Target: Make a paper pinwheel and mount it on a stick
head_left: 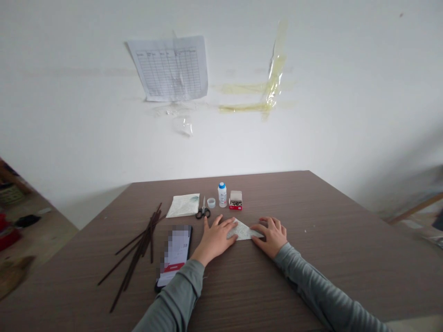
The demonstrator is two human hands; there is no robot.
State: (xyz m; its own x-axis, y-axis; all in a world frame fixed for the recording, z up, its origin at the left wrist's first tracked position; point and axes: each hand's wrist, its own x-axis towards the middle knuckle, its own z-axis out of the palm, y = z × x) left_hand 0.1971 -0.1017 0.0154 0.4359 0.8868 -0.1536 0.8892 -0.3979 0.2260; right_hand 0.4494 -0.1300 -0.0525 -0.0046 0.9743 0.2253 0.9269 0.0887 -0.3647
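Observation:
A small piece of pale paper [244, 230], folded into a triangle, lies flat on the brown table [311, 258] in front of me. My left hand [215, 238] rests palm down on its left part with the fingers stretched out. My right hand [271, 235] lies flat on its right corner, fingers spread toward the left hand. Both arms wear grey sleeves.
A phone [174, 256] lies left of my left arm, beside a bundle of thin dark sticks [138, 251]. Behind the paper are black-handled scissors [203, 210], a paper sheet [183, 205], a small cap [211, 202], a white bottle [222, 194] and a small box of pins [236, 200].

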